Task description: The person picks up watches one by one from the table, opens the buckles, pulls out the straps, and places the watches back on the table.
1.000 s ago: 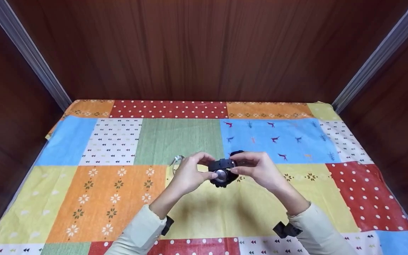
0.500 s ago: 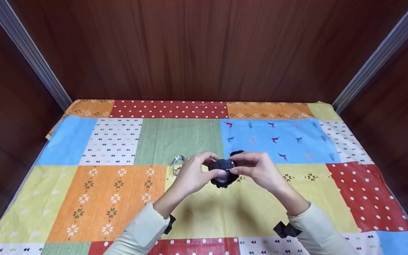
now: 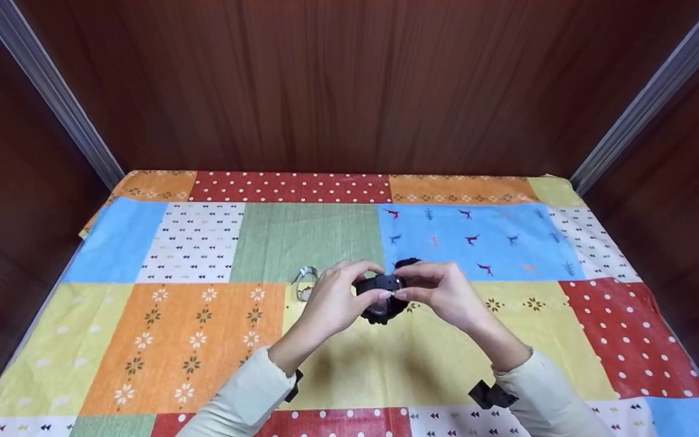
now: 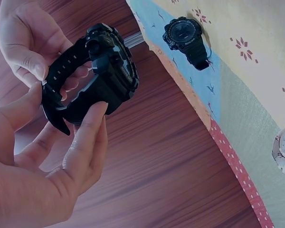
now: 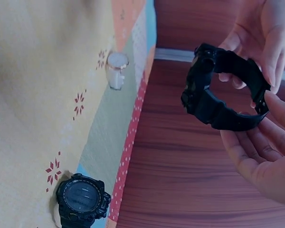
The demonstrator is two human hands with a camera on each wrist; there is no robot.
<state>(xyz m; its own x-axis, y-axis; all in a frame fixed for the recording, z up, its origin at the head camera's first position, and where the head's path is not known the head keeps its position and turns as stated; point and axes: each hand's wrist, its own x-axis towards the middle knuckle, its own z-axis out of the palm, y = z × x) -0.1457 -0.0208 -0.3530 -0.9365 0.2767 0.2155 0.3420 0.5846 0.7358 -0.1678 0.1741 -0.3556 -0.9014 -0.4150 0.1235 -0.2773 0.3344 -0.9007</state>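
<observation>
Both hands hold a black wristwatch (image 4: pixel 104 88) up in front of the person, its strap bent round into a loop. My left hand (image 3: pixel 332 297) has its thumb at the strap ends and its fingers on the strap and case side. From the other side, my right hand (image 3: pixel 446 290) pinches the strap between thumb and fingers. In the right wrist view the held watch's strap (image 5: pixel 228 114) forms a ring, with both thumbs close together where its ends meet. The left thumb partly covers the case underside in the head view.
A second black wristwatch (image 5: pixel 81 195) lies on the patchwork tablecloth (image 3: pixel 325 237), partly hidden behind the right hand in the head view. Left of the hands lies a silver wristwatch (image 3: pixel 306 292) with a pale dial. Dark wood-grain panels (image 3: pixel 349 85) surround the table's back and sides.
My left hand has slid slightly right along the strap, its thumb now beside the right fingers. More of the silver watch shows. The right hand has stayed nearly still.
</observation>
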